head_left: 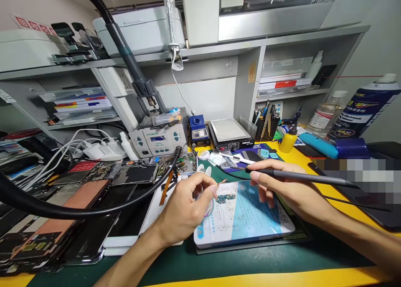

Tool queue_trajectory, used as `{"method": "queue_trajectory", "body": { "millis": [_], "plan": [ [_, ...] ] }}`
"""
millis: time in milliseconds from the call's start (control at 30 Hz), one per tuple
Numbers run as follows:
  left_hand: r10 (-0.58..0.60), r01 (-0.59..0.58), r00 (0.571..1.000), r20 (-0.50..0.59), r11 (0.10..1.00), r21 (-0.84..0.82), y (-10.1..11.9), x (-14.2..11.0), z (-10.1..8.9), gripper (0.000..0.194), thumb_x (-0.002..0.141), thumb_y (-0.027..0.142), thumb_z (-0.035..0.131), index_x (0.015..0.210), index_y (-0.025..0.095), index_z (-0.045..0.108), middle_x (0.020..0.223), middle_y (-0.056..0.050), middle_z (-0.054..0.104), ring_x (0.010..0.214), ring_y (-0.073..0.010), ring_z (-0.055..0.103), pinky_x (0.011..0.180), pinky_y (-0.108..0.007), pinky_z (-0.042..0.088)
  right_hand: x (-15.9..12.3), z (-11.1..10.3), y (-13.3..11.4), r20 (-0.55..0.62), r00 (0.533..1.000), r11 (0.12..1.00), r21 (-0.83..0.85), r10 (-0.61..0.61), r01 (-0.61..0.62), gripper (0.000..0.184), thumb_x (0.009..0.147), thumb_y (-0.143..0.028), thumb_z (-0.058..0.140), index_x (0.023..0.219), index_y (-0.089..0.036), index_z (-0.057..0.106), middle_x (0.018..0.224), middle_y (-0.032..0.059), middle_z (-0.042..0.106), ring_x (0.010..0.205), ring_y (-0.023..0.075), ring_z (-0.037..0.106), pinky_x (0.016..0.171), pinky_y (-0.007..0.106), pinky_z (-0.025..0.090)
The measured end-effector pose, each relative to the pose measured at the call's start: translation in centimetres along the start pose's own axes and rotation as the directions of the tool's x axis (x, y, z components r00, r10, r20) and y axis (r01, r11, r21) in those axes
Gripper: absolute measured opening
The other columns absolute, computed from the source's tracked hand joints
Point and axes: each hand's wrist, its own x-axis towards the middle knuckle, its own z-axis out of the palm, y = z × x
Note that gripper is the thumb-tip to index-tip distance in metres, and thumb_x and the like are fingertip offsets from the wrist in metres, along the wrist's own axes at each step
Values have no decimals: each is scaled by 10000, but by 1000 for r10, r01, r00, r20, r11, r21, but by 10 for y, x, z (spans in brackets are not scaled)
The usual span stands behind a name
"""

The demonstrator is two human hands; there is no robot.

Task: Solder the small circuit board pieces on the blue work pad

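My left hand is closed in a pinch on a small flex part, held just above a blue and white work pad. A small green circuit board lies on the pad under the fingers. My right hand grips a long dark pen-shaped tool like a pencil. Its tip points left, close to the pinched part. Under the left fingers I see part of a round roll.
A soldering station and a small hot plate stand behind the pad. Opened phones and screens are stacked at the left. A yellow bottle, a spray can and a tool holder stand at the right. A black hose arcs across the left.
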Motion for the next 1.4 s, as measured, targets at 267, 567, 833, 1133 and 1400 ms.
{"method": "queue_trajectory", "body": {
  "millis": [267, 567, 833, 1133, 1400],
  "plan": [
    [-53, 68, 992, 114, 989, -128, 17, 6, -9, 244, 959, 403, 535, 873, 177, 560, 715, 23, 560, 527, -94, 495, 448, -228, 394, -1, 0, 3, -1, 1000, 1000, -21, -14, 14, 339, 850, -437, 760, 1038, -161, 700, 625, -2, 682, 466, 108, 596, 384, 188, 480],
    [-2, -3, 998, 56, 997, 72, 42, 18, 6, 183, 927, 329, 590, 868, 183, 684, 847, -4, 684, 802, -149, 607, 741, -254, 455, -8, -2, 7, -11, 998, 993, -97, -66, 65, 293, 864, -463, 726, 932, -178, 719, 581, -18, 649, 460, 107, 604, 422, 186, 505],
    [194, -185, 980, -37, 968, 171, 32, 17, 22, 118, 922, 236, 598, 852, 217, 691, 790, 39, 684, 739, -111, 615, 721, -229, 453, -12, -4, 6, -6, 986, 915, -371, -169, 155, 157, 896, -361, 678, 898, -225, 756, 621, -18, 683, 501, 126, 635, 434, 197, 452],
    [468, -434, 882, -57, 853, 290, 27, 13, 30, 111, 892, 98, 594, 830, 160, 662, 729, 9, 614, 673, -107, 571, 658, -243, 432, -11, 2, 8, 18, 940, 810, -502, -340, 303, 101, 868, -264, 677, 843, -232, 769, 751, -1, 769, 634, 143, 671, 578, 225, 505],
    [491, -457, 871, -28, 829, 324, 26, 10, 31, 106, 893, 90, 586, 851, 156, 657, 730, -6, 601, 654, -120, 552, 632, -262, 420, -13, 2, 4, 29, 936, 807, -497, -352, 318, 90, 843, -225, 671, 800, -222, 750, 736, 4, 768, 625, 148, 677, 582, 230, 513]
  ]
}}
